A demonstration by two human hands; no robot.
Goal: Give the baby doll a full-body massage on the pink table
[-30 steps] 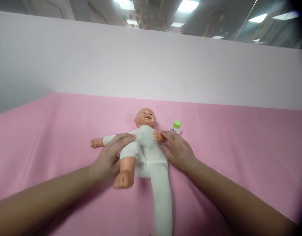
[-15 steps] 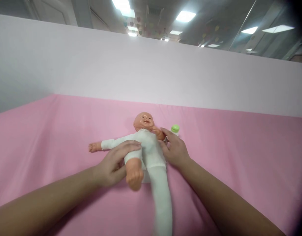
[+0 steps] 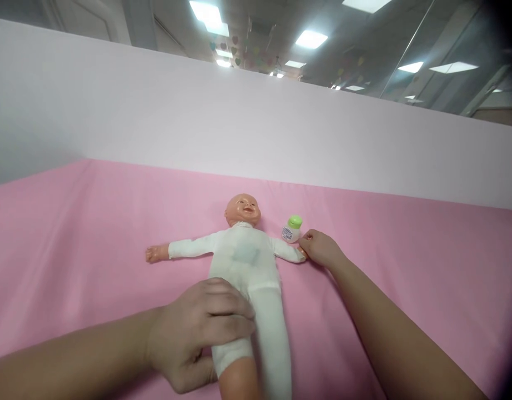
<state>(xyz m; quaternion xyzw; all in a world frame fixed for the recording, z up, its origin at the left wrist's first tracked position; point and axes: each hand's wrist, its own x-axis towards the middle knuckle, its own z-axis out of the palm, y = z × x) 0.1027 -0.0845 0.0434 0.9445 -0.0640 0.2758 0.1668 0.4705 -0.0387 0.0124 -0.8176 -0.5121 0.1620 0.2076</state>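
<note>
A baby doll (image 3: 245,261) with a white cloth body lies face up, its head away from me. My left hand (image 3: 206,328) is wrapped over the doll's leg on the left, above the bare foot at the bottom edge. My right hand (image 3: 320,247) pinches the doll's hand at the end of the arm on the right, which is stretched outward. Just beyond that arm stands a small white bottle (image 3: 290,232) with a green cap and a printed label. The doll's other arm lies spread to the left, untouched.
The doll rests on a pink sheet (image 3: 385,266). A white padded wall (image 3: 256,128) rises behind the sheet's far edge and continues along the left. Above it are a glass panel and ceiling lights (image 3: 311,39).
The doll's raised leg has come down towards me under my left hand. My right hand has drawn the doll's bent arm out to the right, uncovering the bottle.
</note>
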